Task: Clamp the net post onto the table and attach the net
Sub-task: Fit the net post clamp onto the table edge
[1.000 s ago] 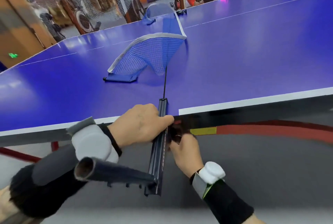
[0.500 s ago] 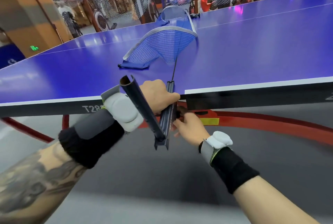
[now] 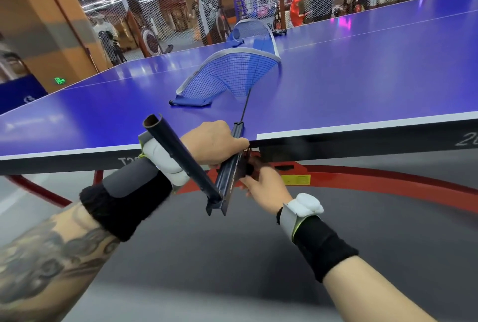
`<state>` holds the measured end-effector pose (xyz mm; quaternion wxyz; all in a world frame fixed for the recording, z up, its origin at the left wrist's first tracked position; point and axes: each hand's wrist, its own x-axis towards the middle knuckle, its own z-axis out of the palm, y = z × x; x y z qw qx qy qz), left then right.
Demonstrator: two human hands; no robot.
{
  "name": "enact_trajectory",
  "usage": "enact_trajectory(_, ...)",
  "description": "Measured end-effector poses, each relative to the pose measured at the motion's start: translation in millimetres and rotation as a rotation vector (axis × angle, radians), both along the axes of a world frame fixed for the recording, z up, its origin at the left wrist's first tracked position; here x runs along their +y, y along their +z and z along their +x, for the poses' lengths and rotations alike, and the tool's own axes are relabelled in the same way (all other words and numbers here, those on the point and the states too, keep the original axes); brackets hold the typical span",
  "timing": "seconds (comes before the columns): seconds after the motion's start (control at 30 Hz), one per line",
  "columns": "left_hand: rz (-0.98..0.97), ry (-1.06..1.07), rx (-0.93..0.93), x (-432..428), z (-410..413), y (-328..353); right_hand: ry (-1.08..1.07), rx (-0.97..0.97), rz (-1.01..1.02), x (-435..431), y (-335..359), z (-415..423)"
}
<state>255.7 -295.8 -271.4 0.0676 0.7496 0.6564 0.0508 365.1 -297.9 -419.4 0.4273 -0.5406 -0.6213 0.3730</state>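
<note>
A black net post [image 3: 229, 182] sits at the near edge of the blue table [image 3: 362, 83], its bracket reaching onto the top and its tube [image 3: 178, 156] sticking up toward me. My left hand [image 3: 214, 143] grips the bracket from above at the table edge. Under the edge, my right hand [image 3: 263, 187] pinches the black clamp knob [image 3: 249, 169]. The blue net [image 3: 232, 73] with white trim lies slack and twisted on the table, a thin cord running from it to the post. Its loose end sleeve [image 3: 191, 102] rests flat on the table.
A red curved table frame [image 3: 388, 179] runs below the tabletop. Grey floor lies under my arms. A second post [image 3: 279, 33] stands at the table's far edge. Mesh fencing and people are beyond the table.
The view has dropped lower, beside the table edge, so its underside shows. Both hands stay on the post, the right one working at the knob below.
</note>
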Motion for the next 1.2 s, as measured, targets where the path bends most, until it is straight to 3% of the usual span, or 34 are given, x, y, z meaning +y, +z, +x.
enact_trajectory(0.3,-0.018,0.005,0.031,0.7,1.3,1.4,-0.075,-0.076,0.072,11.1,-12.4,-2.6)
enact_trajectory(0.43,-0.025,0.012,0.045,2.8,0.8,0.9,0.032,0.04,0.06,9.5,-13.6,1.5)
enact_trajectory(0.7,-0.026,0.013,0.065,7.0,0.5,-0.5,-0.138,0.196,0.121,13.0,-14.9,-10.6)
enact_trajectory(0.83,-0.021,0.004,0.091,10.6,-1.7,-1.2,-0.047,0.208,0.076,16.2,-26.8,-5.3)
enact_trajectory(0.93,-0.026,0.001,0.095,10.6,-1.4,-1.4,-0.119,0.163,0.026,15.3,-28.1,-11.0)
enact_trajectory(1.07,-0.033,0.0,0.079,10.2,-1.1,-0.4,-0.218,0.249,0.169,12.5,-17.9,-12.3)
enact_trajectory(1.2,-0.043,-0.006,0.079,9.7,0.2,0.3,-0.08,0.274,0.117,8.8,-18.4,-3.0)
